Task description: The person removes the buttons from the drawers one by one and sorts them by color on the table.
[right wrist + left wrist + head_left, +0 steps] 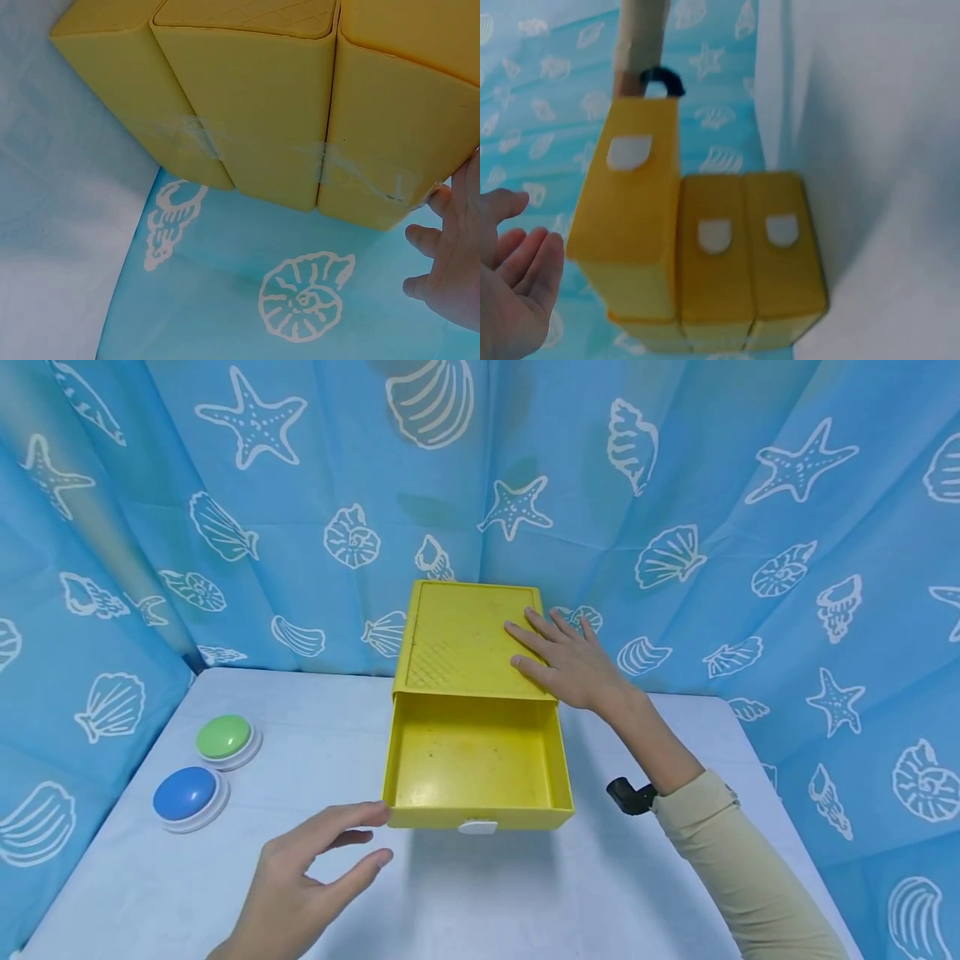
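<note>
A yellow drawer unit (472,635) with three stacked drawers stands on the white table. Its top drawer (480,817) is pulled out, showing a yellow floor with a few dark specks. My left hand (300,877) is at the drawer's front left corner, thumb and fingers spread apart, with the index fingertip right at the edge. My right hand (573,664) rests on the unit's top near its right side, fingers extended. In the left wrist view, white pull tabs mark the pulled-out drawer (622,217), the middle drawer (716,281) and the bottom drawer (787,274), the lower two pushed in.
A green push button (223,737) and a blue push button (185,793), both on white bases, sit at the table's left. Behind and around the table hangs a blue curtain (300,527) with white shells and starfish. Clear tape (360,176) runs across the unit's back.
</note>
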The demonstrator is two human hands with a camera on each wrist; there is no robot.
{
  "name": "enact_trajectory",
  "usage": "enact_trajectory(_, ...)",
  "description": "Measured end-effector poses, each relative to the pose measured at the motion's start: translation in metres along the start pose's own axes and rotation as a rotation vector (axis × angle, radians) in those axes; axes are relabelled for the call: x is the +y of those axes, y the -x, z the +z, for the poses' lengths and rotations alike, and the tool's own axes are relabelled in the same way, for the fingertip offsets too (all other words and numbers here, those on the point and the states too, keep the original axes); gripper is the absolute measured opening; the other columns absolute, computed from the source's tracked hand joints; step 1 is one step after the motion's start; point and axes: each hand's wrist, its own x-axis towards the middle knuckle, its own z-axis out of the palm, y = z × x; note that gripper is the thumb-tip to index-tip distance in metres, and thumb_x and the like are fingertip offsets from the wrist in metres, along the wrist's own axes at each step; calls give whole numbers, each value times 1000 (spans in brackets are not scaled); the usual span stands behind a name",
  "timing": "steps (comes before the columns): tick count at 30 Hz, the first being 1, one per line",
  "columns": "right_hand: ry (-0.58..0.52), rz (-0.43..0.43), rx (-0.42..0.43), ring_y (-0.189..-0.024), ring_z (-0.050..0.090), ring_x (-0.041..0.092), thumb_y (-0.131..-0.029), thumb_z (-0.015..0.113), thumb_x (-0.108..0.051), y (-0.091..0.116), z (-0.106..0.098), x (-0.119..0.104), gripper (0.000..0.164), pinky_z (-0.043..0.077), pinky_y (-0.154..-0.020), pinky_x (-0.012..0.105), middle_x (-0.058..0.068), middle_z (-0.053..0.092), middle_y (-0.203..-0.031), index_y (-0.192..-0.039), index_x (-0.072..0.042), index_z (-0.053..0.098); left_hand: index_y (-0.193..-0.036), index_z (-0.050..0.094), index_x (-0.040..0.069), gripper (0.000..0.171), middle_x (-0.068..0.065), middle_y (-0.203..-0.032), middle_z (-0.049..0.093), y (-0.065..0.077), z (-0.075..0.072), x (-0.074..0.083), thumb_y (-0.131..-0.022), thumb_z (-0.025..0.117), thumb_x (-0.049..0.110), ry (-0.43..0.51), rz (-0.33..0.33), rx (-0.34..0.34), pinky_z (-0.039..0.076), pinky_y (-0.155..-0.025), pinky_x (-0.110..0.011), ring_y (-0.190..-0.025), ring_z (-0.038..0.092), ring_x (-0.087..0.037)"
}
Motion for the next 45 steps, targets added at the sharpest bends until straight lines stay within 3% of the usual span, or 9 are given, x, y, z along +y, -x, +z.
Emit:
enact_trajectory(5,4,-2,-2,-151,1,35,-104,28,-59,-1,0,0,64,-4,-116,65,5,9,-166,-160,-30,20,-117,71,13,47,7,-109,72,4,20,-7,-76,84,-3,87,89,-32,59,-76,-26,-95,69,-11)
enact_trajectory(8,6,-6,-4,-151,2,36,-105,28,-59,-1,0,0,63,-3,-115,65,5,10,-166,-160,-30,20,-116,71,9,48,1,-107,73,6,33,-14,-73,85,-6,126,184,-5,59,-75,-25,-93,70,-15)
enact_trajectory(13,-2,-3,-6,-151,2,36,-105,29,-58,0,0,0,63,-4,-116,64,5,10,-166,-160,-30,20,-112,71,4,51,-6,-103,73,6,54,-26,-65,87,-10,113,321,64,57,-75,-21,-88,71,-20)
enact_trajectory(17,-12,0,-5,-151,2,36,-105,29,-58,0,0,0,63,-6,-116,63,6,10,-166,-160,-29,21,-111,72,5,46,-6,-101,73,4,66,-29,-68,86,-8,95,321,104,57,-73,-19,-85,71,-19)
enact_trajectory(25,-8,2,3,-151,2,35,-104,28,-59,-1,1,0,63,-5,-116,63,5,10,-166,-160,-30,21,-107,73,4,22,-5,-99,74,-4,79,-27,-88,78,15,107,328,133,57,-69,-20,-78,71,-14)
enact_trajectory(33,-12,-1,10,-151,2,34,-104,27,-60,-1,1,1,64,-4,-116,64,5,10,-166,-160,-31,21,-95,75,6,27,-1,-87,74,-12,82,-20,-72,87,-3,37,323,153,56,-61,-17,-69,70,-9)
enact_trajectory(45,-18,0,20,-151,2,34,-104,26,-61,-2,2,1,63,-5,-116,63,4,10,-166,-160,-31,22,-91,75,6,24,-2,-85,74,-25,82,-21,-72,86,-4,-4,324,148,56,-61,-15,-68,70,-8)
